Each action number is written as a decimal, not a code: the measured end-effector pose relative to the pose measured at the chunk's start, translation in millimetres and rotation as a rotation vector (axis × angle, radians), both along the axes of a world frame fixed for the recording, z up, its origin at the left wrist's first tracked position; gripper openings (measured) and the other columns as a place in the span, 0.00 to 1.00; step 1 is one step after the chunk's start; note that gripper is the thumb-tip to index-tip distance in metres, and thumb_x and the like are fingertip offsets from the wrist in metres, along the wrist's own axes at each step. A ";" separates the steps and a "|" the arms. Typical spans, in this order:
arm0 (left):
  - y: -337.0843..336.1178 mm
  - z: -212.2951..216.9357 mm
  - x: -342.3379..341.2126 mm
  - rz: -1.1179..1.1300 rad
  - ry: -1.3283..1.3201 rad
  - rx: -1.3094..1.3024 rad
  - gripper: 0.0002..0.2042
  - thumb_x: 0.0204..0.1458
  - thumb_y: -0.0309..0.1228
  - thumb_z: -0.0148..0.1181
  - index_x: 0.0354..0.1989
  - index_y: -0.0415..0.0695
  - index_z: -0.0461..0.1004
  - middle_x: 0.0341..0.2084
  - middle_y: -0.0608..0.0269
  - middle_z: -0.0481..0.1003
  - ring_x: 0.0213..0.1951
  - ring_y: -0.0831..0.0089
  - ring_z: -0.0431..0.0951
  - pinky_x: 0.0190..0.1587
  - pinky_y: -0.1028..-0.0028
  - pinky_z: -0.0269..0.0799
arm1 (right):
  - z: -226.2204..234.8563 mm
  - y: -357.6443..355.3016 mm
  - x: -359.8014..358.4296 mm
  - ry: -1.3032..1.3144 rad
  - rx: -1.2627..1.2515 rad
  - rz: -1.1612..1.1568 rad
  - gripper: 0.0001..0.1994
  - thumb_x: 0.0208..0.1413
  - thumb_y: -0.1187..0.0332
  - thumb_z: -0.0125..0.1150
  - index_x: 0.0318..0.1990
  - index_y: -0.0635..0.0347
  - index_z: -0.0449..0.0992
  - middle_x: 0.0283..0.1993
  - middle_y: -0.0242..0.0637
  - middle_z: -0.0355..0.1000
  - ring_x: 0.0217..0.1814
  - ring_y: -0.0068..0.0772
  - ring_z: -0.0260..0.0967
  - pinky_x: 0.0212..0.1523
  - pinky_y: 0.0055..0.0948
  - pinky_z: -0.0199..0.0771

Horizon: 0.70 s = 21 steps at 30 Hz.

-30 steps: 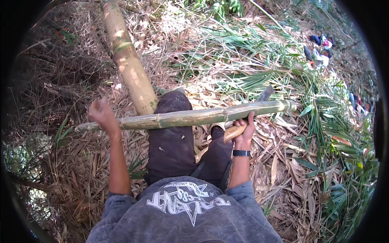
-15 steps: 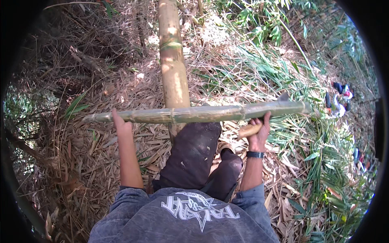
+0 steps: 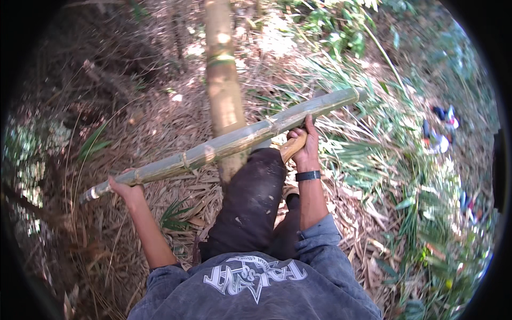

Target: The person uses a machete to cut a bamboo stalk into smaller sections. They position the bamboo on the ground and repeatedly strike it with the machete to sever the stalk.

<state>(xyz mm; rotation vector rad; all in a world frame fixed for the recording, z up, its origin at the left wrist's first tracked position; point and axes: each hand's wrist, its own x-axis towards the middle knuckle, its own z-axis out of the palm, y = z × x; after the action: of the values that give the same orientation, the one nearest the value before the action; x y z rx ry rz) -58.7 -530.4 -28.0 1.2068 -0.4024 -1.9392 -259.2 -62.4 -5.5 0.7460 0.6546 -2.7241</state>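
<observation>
Slantwise, 1 bamboo pole (image 3: 229,142) in 2 hands (image 3: 127,190), the right (image 3: 308,151) also round a wooden handle (image 3: 294,147), blade (image 3: 319,93) mostly hidden.

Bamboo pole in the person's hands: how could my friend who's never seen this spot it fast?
Find the thick, yellowish bamboo trunk coming down from the top edge. Crossing in front of it is the bamboo pole, slanting up to the right, with the left hand near its lower end and the right hand farther up. It's thinner and greener than the trunk.

A greenish, jointed pole (image 3: 240,138) slants across, right end farther forward; a tan handle (image 3: 294,146) angles beside it.
</observation>
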 end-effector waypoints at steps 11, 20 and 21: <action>146.2 50.9 -128.0 -0.798 0.077 -0.189 0.26 0.50 0.55 0.46 0.28 0.39 0.65 0.30 0.52 0.72 0.41 0.55 0.73 0.52 0.54 0.68 | 18.9 177.9 166.5 -0.039 0.101 -0.617 0.18 0.53 0.54 0.68 0.38 0.54 0.68 0.27 0.29 0.64 0.22 0.23 0.61 0.21 0.26 0.67; 401.6 128.5 -137.2 -1.121 0.218 -0.435 0.19 0.60 0.48 0.41 0.38 0.43 0.66 0.27 0.55 0.69 0.32 0.62 0.74 0.40 0.57 0.76 | -10.6 261.0 330.8 -0.354 -0.107 -1.140 0.14 0.64 0.53 0.49 0.45 0.54 0.68 0.26 0.31 0.66 0.27 0.32 0.65 0.28 0.35 0.71; 426.9 130.7 -135.9 -1.162 0.274 -0.407 0.18 0.60 0.48 0.42 0.37 0.44 0.65 0.26 0.56 0.68 0.31 0.63 0.73 0.39 0.58 0.76 | -18.8 268.8 348.2 -0.369 -0.094 -1.164 0.16 0.65 0.52 0.46 0.47 0.55 0.67 0.29 0.36 0.66 0.28 0.34 0.65 0.24 0.33 0.70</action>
<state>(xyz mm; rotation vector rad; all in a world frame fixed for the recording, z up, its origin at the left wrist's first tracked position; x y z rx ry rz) -194.6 -103.5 102.7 0.3879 -1.4979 -2.6936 89.0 206.4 -24.4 2.0284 -0.0750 -3.3061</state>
